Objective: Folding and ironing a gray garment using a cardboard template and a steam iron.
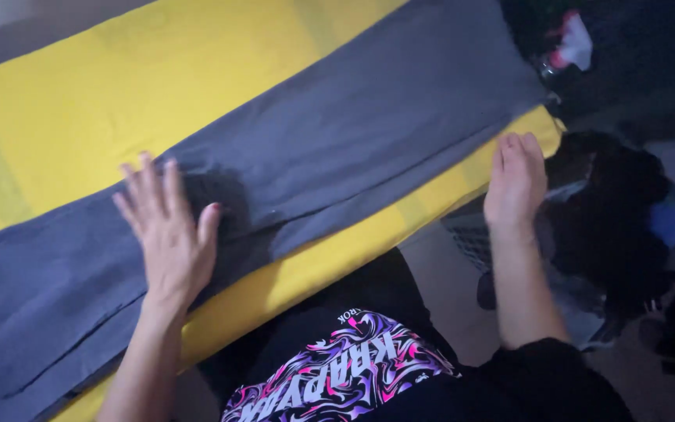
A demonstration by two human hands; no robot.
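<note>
Where grey trousers (330, 148) lie, yellow sheet (80, 101) shows.

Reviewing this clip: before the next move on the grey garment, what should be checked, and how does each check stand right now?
1. Left hand flat on the grey garment, fingers spread: ok.
2. Right hand on the garment: not ok; it rests at the yellow surface's near edge, beside the cloth.
3. Garment laid out long and mostly flat: ok.
4. Small creases beside the left hand smoothed: not ok.
5. Garment's far end fully on the surface: cannot tell; it runs out of view.
6. Dark clutter at the right kept off the cloth: ok.
</note>
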